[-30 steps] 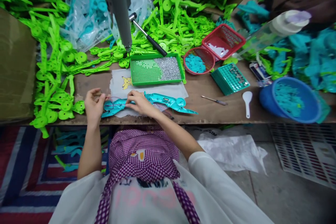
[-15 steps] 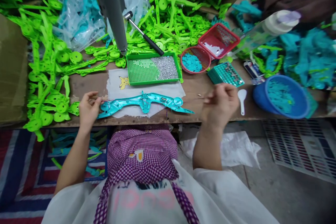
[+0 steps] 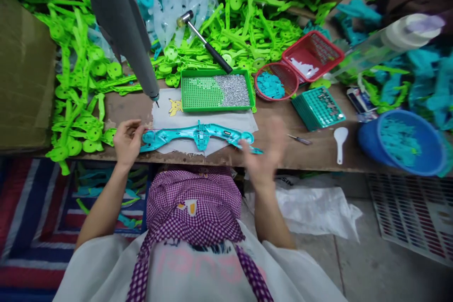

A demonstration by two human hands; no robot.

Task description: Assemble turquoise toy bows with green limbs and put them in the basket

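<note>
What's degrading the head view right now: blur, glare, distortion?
Head view: right hand smeared by motion blur, left hand clearer; small highlights on the turquoise part; crate at the edge looks stretched and soft; area under the bench rather dim.

One turquoise frame point(image 3: 173, 134), two red baskets point(image 3: 295, 86), one green tray point(image 3: 200, 96), one hammer point(image 3: 208, 47), one spoon point(image 3: 340, 141) and one blue tub point(image 3: 430, 153) crowd one workbench point(image 3: 123, 108).

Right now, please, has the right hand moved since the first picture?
Yes, the right hand moved right relative to the green tray, from its left end to its right.
</note>
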